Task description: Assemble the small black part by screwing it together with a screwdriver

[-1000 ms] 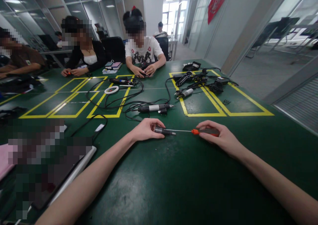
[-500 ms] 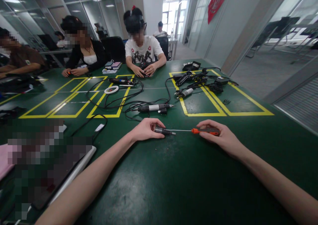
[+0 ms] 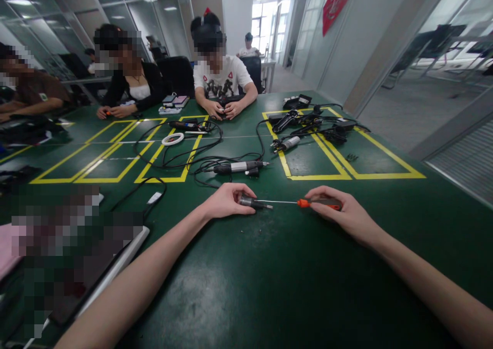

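Observation:
In the middle of the green table, my left hand (image 3: 232, 200) is closed on a short dark cylindrical part (image 3: 250, 202) with a narrow metal tip pointing right. My right hand (image 3: 342, 207) grips the handle of an orange-and-black screwdriver (image 3: 304, 203). Its thin shaft runs left, level, and its end meets the part by my left fingers. Whether the shaft's end sits in the part or just against it, I cannot tell. Two tiny bits, perhaps screws (image 3: 260, 231), lie on the table below.
Just beyond my hands lies a silver-and-black electric screwdriver (image 3: 239, 167) with a coiled cable. More corded tools (image 3: 295, 123) sit inside yellow tape outlines (image 3: 319, 177) at right. A white ring (image 3: 173, 139) rests farther left. Tablet-like devices (image 3: 115, 267) are near my left forearm. Co-workers sit opposite.
My right fingers have shifted slightly on the screwdriver handle. My left hand and the part stay in place. Across the table, a co-worker's head has tipped down a little.

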A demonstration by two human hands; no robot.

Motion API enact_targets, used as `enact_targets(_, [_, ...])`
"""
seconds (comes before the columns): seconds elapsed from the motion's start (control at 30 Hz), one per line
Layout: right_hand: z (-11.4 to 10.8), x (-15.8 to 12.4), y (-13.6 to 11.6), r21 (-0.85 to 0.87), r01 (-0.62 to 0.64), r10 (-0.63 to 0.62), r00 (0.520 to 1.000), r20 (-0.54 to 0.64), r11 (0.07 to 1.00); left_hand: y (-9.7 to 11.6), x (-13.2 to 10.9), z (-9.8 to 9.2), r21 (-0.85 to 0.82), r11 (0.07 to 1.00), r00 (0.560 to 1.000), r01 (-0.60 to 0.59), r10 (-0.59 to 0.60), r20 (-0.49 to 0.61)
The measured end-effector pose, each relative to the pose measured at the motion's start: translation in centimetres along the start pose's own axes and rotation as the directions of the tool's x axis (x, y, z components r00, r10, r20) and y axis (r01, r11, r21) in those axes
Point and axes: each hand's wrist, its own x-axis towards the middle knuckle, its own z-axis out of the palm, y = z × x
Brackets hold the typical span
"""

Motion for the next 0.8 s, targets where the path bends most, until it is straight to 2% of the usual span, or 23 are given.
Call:
enact_targets(0.17, [0.22,-0.17,-0.01,0.016,-0.123,0.121,0.990,0.078,0.992,-0.06,0.00,-0.01,-0.003,1.000,1.000,-0.004,0.004,-0.011])
enact_targets(0.4, [0.10,-0.08,-0.85,-0.009,-0.025,0.025,0.999,-0.029,1.000,0.16,-0.03,-0.10,0.007,1.000,1.000,-0.008,0.008,0.001])
enact_targets(0.63, [0.00,-0.27,-0.64,-0.053,-0.051,0.055,0.996,0.065,0.997,-0.12,0.02,-0.16,0.005,1.000,1.000,-0.019,0.019,0.012])
enact_targets(0.8, [-0.13,-0.17,-0.59,-0.072,0.038,-0.038,0.999,0.012,0.997,-0.05,0.04,-0.19,0.000,1.000,1.000,-0.012,0.012,0.013])
